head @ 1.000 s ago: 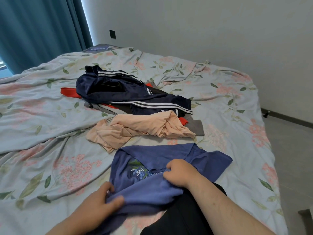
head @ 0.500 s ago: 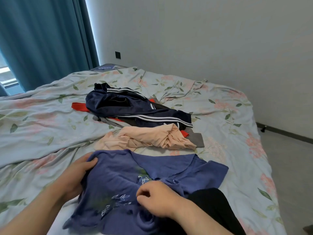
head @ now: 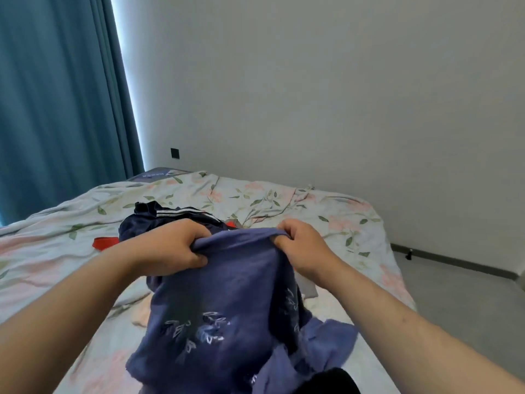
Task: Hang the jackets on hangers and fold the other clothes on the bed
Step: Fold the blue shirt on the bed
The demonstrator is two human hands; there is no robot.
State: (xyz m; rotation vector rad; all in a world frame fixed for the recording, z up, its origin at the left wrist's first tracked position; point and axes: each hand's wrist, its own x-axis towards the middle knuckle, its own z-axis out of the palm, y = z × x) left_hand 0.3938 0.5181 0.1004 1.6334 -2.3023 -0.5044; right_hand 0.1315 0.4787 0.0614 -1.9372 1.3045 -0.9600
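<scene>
I hold a purple T-shirt with a white leaf print up above the bed. My left hand grips its top edge on the left, and my right hand pinches the same edge on the right. The shirt hangs down between my arms, its lower part bunched near the bed's front. Behind it lies a navy jacket with white stripes, mostly hidden by my hands. A red strap pokes out at the jacket's left. The peach garment is hidden behind the shirt.
A floral sheet covers the bed. Teal curtains hang at the left, and a plain wall with a dark socket stands behind. Grey floor runs along the bed's right side. A black garment sits at the bottom edge.
Both hands have moved to the shirt's top edge and lifted it off the bed. The view has tilted upward, showing more wall.
</scene>
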